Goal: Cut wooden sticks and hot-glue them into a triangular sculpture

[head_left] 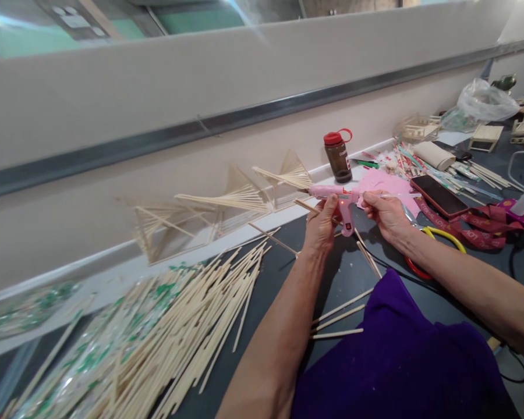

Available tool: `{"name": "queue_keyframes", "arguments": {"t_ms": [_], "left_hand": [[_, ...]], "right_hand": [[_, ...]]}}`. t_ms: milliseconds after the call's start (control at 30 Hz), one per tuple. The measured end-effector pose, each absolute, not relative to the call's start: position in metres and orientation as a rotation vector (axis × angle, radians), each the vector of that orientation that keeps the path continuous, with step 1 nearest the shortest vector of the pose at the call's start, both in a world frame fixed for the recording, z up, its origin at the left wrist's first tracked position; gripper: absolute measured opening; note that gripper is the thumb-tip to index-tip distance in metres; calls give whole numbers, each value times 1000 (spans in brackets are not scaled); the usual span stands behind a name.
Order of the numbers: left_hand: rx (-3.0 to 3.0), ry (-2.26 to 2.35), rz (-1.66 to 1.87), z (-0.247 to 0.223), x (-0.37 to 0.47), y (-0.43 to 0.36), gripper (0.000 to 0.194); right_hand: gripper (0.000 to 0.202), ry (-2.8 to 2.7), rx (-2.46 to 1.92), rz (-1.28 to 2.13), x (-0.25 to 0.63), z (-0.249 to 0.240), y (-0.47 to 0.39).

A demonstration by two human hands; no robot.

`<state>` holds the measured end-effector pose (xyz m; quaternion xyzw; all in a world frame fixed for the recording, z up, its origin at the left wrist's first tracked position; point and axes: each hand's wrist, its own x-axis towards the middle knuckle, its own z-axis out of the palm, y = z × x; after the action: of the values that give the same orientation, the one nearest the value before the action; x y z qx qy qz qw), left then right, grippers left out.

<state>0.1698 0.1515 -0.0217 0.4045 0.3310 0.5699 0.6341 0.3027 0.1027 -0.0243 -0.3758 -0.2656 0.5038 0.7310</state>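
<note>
My left hand (322, 224) is closed round the front of a pink glue gun (346, 212), whose nozzle points left and whose small red light glows. A thin wooden stick (306, 206) also passes by the fingers of this hand. Behind the gun, my right hand (382, 214) pinches a clear glue stick (400, 195) that lines up with the back of the gun. Beyond the nozzle, structures of fanned wooden sticks (240, 201) stand along the wall. Several loose sticks (338, 317) lie on the dark table below my hands.
A large pile of sticks (213, 302) and wrappers covers the left side. A brown bottle (338, 160) with a red lid stands at the wall. To the right are a phone (439, 196), yellow-and-red-handled scissors (445, 235), a red lanyard (484, 228) and a plastic bag (487, 102).
</note>
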Motion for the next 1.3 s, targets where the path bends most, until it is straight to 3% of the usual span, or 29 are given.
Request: {"name": "queue_keyframes", "arguments": {"t_ms": [633,1067,1300], "left_hand": [[985,792,1276,-20,171,148,63],[1043,779,1271,-25,171,148,48],[1018,777,1293,-28,171,152,54]], "right_hand": [[19,-419,-934,1153,297,-17,100],[18,-450,-942,1144,299,-21,102],[22,-412,-940,1175,296,-19,101]]}}
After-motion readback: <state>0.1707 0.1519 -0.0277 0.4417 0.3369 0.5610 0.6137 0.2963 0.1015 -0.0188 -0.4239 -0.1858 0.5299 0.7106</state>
